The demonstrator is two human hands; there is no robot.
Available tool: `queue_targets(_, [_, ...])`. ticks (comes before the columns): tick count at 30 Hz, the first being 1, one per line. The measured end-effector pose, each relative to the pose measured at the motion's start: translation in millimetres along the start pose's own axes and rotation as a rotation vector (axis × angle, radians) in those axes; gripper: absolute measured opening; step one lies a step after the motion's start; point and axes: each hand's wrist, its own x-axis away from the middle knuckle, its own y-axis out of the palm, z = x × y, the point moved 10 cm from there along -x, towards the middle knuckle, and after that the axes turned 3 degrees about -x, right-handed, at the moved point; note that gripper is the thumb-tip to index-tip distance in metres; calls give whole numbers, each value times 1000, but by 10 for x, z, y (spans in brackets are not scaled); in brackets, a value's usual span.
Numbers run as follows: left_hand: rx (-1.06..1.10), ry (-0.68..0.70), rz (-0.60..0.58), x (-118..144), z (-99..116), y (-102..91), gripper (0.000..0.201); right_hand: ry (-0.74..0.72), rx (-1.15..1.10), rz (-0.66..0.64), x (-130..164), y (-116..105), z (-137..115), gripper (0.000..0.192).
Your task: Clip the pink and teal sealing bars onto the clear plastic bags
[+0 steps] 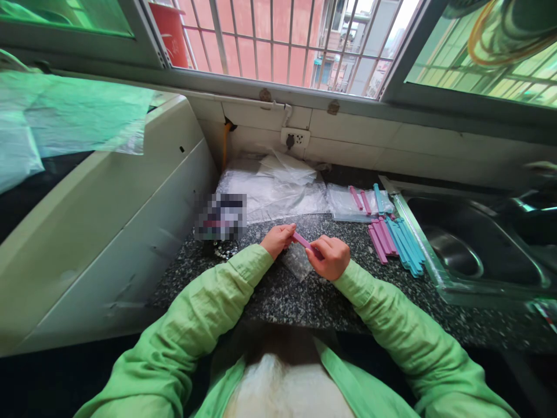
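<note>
Both hands meet over the speckled counter around one pink bag clip (pixel 303 239), which slants down to the right. Its upper left end is pinched in my left hand (pixel 279 240), fingers closed. My right hand (pixel 329 257) is wrapped around the lower right end. Below the clip, a clear plastic bag (pixel 299 264) shows faintly against the stone; whether the clip grips it I cannot tell. To the right lie several pink clips (pixel 383 239) beside several blue clips (pixel 405 246). Two more pink clips and a blue one (pixel 378 199) rest on small clear bags (pixel 346 203).
Larger clear bags (pixel 278 188) are spread behind my hands, by the wall. A blurred-out item (pixel 220 216) sits to the left, near a white appliance (pixel 130 232). The sink (pixel 474 244) is on the right. A wall socket (pixel 295 138) is under the barred window.
</note>
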Motion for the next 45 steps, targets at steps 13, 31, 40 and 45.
queue_targets(13, [57, -7, -7, -4, -18, 9, 50, -9, -24, 19, 7, -17, -6, 19])
queue_targets(31, [92, -68, -1, 0, -21, 4, 38, -9, -19, 38, -12, -42, 11, 17])
queue_targets(40, [87, -72, -4, -8, -33, 7, 39, -6, -28, 55, -29, -92, 7, 16])
queue_targets(45, [71, -96, -27, -14, -38, 21, 40, 1, -36, 83, -35, -130, 30, 14])
